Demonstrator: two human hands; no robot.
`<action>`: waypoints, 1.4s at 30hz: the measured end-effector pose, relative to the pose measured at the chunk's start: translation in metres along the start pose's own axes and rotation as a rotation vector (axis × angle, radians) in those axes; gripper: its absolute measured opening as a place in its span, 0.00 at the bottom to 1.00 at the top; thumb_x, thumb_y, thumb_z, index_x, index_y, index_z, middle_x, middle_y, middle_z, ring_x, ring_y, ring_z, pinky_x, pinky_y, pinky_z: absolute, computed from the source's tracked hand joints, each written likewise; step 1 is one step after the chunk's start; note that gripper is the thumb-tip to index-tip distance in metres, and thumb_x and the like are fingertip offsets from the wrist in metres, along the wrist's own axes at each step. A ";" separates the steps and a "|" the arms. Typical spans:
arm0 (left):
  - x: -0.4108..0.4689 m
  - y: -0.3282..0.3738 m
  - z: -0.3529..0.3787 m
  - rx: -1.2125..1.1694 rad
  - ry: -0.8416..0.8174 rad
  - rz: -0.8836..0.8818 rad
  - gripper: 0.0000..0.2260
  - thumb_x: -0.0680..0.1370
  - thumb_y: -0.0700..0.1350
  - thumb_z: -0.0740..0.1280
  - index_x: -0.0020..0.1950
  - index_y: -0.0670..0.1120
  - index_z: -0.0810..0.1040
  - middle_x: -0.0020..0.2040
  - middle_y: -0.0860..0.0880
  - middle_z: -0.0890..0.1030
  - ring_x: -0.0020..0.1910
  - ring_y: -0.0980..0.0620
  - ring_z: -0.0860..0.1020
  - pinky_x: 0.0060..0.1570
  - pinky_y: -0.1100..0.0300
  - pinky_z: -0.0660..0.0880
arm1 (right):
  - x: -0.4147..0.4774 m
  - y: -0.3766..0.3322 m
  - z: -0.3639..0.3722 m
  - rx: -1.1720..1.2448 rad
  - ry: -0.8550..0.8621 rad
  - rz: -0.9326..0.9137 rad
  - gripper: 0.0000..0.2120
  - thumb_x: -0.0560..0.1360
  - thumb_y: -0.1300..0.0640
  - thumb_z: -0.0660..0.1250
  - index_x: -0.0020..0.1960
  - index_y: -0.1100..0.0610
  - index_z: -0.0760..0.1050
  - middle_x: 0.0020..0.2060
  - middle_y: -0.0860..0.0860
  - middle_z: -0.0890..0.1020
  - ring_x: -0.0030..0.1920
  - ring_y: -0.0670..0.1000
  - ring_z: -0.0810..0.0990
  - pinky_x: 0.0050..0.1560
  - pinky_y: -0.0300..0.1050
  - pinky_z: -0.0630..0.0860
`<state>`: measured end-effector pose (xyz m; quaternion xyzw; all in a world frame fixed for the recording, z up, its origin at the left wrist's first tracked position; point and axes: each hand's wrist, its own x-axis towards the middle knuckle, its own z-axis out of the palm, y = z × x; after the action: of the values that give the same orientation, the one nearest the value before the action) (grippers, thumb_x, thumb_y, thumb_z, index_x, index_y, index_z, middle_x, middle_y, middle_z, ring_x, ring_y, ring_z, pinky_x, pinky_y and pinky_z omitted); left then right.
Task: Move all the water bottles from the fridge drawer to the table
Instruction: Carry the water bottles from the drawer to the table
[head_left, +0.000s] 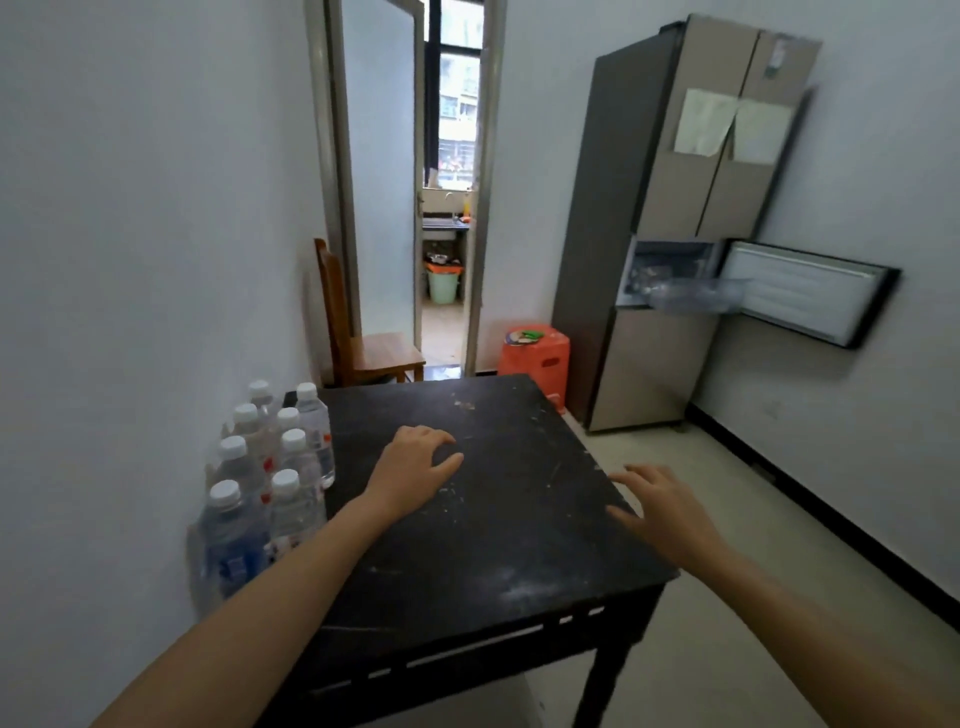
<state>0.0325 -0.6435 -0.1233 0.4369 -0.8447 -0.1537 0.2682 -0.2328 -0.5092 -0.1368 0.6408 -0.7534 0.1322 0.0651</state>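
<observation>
Several clear water bottles (275, 467) with white caps stand in two rows along the left edge of the black table (498, 551), against the wall. My left hand (415, 467) hovers over the table's middle, fingers apart, holding nothing. My right hand (660, 506) is spread at the table's right edge, also holding nothing. Across the room the fridge (670, 228) has a middle door (805, 293) swung open to the right and a clear drawer (696, 293) pulled out; its contents are blurred.
A wooden chair (363, 332) stands behind the table by an open doorway (447, 208). An orange plastic stool (535, 356) sits between table and fridge. Pale floor (727, 519) runs from the table's right side to the fridge.
</observation>
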 end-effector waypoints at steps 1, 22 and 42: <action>0.000 0.005 0.003 -0.003 -0.003 0.018 0.15 0.77 0.50 0.63 0.61 0.45 0.74 0.61 0.46 0.75 0.62 0.50 0.70 0.62 0.56 0.67 | -0.005 0.003 -0.003 -0.012 -0.006 0.006 0.23 0.75 0.47 0.64 0.67 0.52 0.68 0.66 0.52 0.70 0.67 0.52 0.65 0.64 0.46 0.64; -0.128 0.278 0.155 -0.320 -0.321 0.464 0.14 0.77 0.48 0.64 0.60 0.44 0.76 0.59 0.46 0.77 0.61 0.48 0.71 0.60 0.57 0.65 | -0.372 0.156 -0.104 -0.058 0.126 0.457 0.23 0.71 0.52 0.70 0.62 0.61 0.74 0.59 0.59 0.76 0.59 0.58 0.75 0.61 0.51 0.68; -0.146 0.479 0.229 -0.503 -0.311 0.607 0.12 0.74 0.42 0.68 0.57 0.40 0.78 0.56 0.42 0.79 0.57 0.43 0.74 0.54 0.57 0.67 | -0.513 0.278 -0.192 -0.313 0.261 0.654 0.20 0.68 0.51 0.66 0.55 0.61 0.78 0.52 0.59 0.80 0.53 0.59 0.79 0.50 0.52 0.76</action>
<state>-0.3464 -0.2444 -0.1184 0.0610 -0.9017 -0.3330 0.2690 -0.4323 0.0712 -0.1223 0.3270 -0.9144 0.1098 0.2120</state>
